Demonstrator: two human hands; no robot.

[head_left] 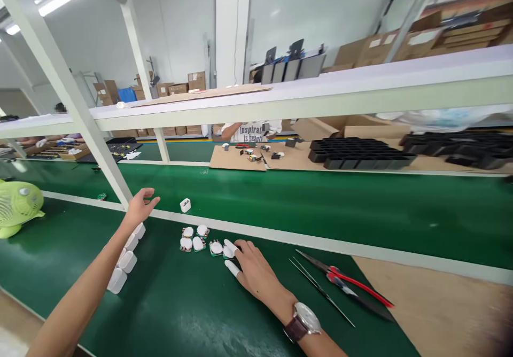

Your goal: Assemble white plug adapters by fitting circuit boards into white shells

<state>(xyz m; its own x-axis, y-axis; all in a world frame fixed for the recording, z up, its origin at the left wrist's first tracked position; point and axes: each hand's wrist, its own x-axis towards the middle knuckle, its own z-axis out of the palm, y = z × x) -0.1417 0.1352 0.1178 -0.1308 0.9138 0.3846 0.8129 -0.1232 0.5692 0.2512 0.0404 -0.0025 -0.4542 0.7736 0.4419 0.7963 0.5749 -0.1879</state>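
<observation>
My left hand (141, 206) is raised over the bench's far edge with thumb and fingers apart, holding nothing. A small white case (185, 205) sits to its right on the green belt. Below that hand, partly covered by my forearm, stand several white rounded cases (127, 261) in rows. My right hand (256, 269) wears white finger cots on thumb and forefinger, which are spread. Its forefinger tip is at a white round pad on a small circuit board (228, 252); touching cannot be told. Several similar padded boards (197, 243) lie to its left.
Tweezers (320, 289) and red-handled long-nose pliers (340, 279) lie right of my right hand. A white post (94, 138) rises beside my left hand, and a shelf (288, 103) crosses above. Black trays (356, 153) stand beyond the belt; a person (252, 131) sits opposite.
</observation>
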